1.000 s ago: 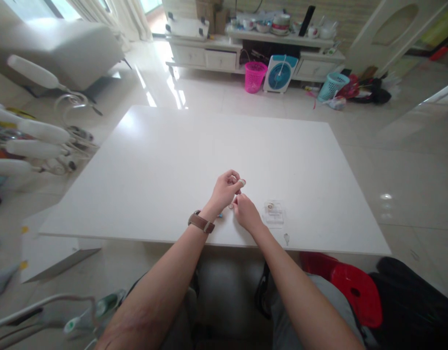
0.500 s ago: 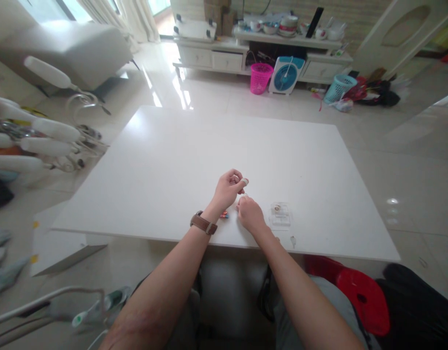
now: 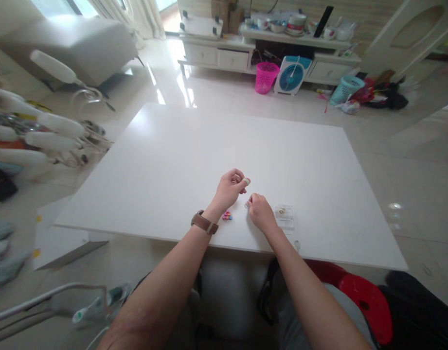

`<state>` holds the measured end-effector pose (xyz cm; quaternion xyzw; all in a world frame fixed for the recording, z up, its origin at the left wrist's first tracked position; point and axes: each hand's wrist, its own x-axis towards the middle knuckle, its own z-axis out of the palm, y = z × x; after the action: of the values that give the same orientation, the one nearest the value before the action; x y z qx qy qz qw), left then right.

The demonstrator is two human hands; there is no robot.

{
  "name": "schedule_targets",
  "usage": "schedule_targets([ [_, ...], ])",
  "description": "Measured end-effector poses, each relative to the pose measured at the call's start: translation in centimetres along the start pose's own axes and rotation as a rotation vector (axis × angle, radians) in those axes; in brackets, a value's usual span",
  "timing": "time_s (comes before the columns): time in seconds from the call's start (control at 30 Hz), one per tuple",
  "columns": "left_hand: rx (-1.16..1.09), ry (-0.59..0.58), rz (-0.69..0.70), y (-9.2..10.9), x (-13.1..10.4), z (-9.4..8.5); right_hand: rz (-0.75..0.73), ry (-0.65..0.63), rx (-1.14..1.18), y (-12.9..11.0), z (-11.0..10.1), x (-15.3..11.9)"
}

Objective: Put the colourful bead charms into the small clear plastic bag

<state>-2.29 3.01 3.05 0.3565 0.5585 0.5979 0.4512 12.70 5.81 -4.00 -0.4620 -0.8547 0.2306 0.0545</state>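
Above the white table [image 3: 194, 155], my left hand [image 3: 229, 188] is closed, its fingers curled and a small white piece [image 3: 246, 181] at the thumb tip. Its exact kind is too small to tell. My right hand [image 3: 260, 212] sits lower and to the right, thumb and fingers pinched together at a tiny pale thing [image 3: 247, 204] that I cannot make out. Small colourful pieces [image 3: 227, 215] lie on the table beneath my left wrist. Right of my right hand is a clear plastic case [image 3: 285, 218] with a small ring-like item in it.
A small clear piece [image 3: 297, 245] lies near the table's front edge. A red stool [image 3: 366, 304] stands below on the right. Across the floor are a pink basket [image 3: 266, 78], a blue-and-white fan [image 3: 292, 75] and a low cabinet [image 3: 233, 59]. White-padded metal equipment [image 3: 59, 124] stands to the left.
My right hand has moved right and slightly down, away from my left hand, which keeps its pose. The colourful pieces show more fully. The view has shifted slightly.
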Motion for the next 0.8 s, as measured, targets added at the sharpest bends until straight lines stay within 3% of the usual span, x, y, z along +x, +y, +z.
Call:
schedule_targets([
  [0.17, -0.010, 0.005, -0.002, 0.0, 0.1, 0.2, 0.014, -0.150, 0.078, 0.2, -1.1, -1.1],
  [0.37, -0.025, 0.002, 0.012, -0.1, -0.1, 1.2, 0.042, -0.015, 0.124, 1.3, -2.0, -2.0],
  [0.8, -0.001, -0.007, -0.041, -1.2, 0.6, 1.4, -0.049, -0.072, -0.031, 0.0, -0.8, -1.1],
])
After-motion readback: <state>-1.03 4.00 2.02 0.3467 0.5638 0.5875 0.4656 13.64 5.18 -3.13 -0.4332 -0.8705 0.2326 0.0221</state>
